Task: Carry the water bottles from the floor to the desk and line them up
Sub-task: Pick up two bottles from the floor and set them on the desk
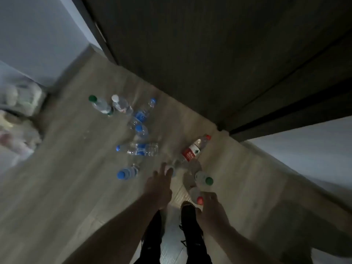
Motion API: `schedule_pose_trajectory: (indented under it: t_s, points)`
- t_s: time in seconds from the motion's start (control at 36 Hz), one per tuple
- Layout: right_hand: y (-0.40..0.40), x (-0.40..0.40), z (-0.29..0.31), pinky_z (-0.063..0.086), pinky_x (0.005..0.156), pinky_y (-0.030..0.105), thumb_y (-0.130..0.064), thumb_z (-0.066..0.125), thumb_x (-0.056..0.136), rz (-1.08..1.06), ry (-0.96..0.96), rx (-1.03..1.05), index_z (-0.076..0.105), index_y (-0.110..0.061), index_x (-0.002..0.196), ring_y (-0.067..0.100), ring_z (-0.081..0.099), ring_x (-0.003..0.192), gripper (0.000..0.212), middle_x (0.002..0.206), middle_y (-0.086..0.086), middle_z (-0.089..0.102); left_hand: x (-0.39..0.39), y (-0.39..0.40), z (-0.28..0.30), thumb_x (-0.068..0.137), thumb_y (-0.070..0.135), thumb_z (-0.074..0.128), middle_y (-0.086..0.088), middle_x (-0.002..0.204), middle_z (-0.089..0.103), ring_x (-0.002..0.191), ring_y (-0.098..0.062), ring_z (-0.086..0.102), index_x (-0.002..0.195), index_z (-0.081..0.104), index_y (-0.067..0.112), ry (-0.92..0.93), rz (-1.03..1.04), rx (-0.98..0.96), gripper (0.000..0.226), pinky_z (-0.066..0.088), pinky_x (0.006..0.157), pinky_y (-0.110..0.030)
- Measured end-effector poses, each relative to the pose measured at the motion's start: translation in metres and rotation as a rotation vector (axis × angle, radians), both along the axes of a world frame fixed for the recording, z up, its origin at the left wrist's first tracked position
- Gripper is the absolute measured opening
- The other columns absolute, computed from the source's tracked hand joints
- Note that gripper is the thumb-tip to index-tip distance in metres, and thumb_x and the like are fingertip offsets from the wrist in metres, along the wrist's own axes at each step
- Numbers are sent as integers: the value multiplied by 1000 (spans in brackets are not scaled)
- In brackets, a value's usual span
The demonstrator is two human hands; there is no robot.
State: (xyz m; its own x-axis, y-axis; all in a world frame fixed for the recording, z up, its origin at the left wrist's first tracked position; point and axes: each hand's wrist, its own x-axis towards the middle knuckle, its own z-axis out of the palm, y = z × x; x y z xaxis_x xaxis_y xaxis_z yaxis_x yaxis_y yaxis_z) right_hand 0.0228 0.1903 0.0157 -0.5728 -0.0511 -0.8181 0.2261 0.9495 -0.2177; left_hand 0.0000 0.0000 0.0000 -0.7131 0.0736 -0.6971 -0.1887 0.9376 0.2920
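Pretty dim and blurry shot, looking straight down at a wooden floor [62, 187] with plastic water bottles scattered all over it. Far end of the bunch, by the dark wall panel [209, 54]: a green-capped bottle [100, 104] and a white-capped bottle [121, 104] side by side, then a blue-capped bottle [145, 110] lying next to them. Closer in there's an upright blue-cap bottle [140, 130], a clear bottle lying flat [140, 149] with its blue cap pointing left, and another blue-cap one [126, 173] nearest the left arm. Over by the wall edge lies a red-label bottle [194, 150] with a red cap.

Left hand [160, 184] is reaching down with fingers spread fairly wide, fingertips right at a blurry bottle; can't tell if it's actually touching. Right hand [210, 208] hangs low beside a red-capped bottle [197, 196], with a second green-capped bottle [204, 180] just past it. Its fingers look loosely bent, but whether it grips anything is too blurred to call. Dark shoes [189, 212] show between the arms.
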Motion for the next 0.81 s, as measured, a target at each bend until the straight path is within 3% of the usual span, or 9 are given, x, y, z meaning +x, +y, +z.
schedule_pose_trajectory:
  t_s: [0.14,0.22,0.33,0.42,0.58,0.69,0.81]
  points:
    - [-1,2,-62,53,98,39,-24,59,99,-38,-33,8,40,-22,145,29,60,120,49,138,4,41,-7,14,-63,89,9,64,-2,156,14,120,-27,48,147,34,21,12,95,44,66,52,89,-36]
    - [-2,6,-85,54,94,37,-19,59,99,-36,-58,12,46,-23,134,29,62,114,38,129,4,41,-1,19,-89,86,-2,64,-4,144,37,107,-22,55,133,48,15,43,152,55,53,54,79,-32]
    - [-2,3,-101,54,90,38,-15,60,97,-31,-18,45,51,-22,120,30,65,106,26,107,-1,33,6,19,-111,85,0,64,0,138,37,93,-14,52,114,56,16,83,209,74,34,46,71,-26]
    - [0,1,-99,54,92,38,-12,57,97,-31,-25,45,52,-18,123,31,64,109,27,110,1,36,14,12,-107,86,0,61,-2,128,47,89,-12,52,102,58,15,48,291,98,22,51,73,-26]
    - [2,4,-26,50,83,32,-14,62,94,-49,-15,10,53,-13,115,30,63,101,24,109,-1,36,36,0,-16,92,15,60,0,113,44,75,-18,50,99,60,16,26,343,81,7,42,66,-31]
    - [-3,5,76,54,88,35,-16,70,89,-21,0,-44,50,-19,101,28,64,98,24,108,0,40,61,-8,79,87,14,61,-1,107,48,69,-22,52,96,56,18,-9,398,68,10,49,65,-35]
    - [-7,3,187,49,88,35,-11,67,92,76,32,-85,54,-13,114,31,64,104,25,119,4,43,90,-12,199,83,13,67,0,107,47,73,-29,60,88,58,22,-22,464,82,14,51,64,-38]
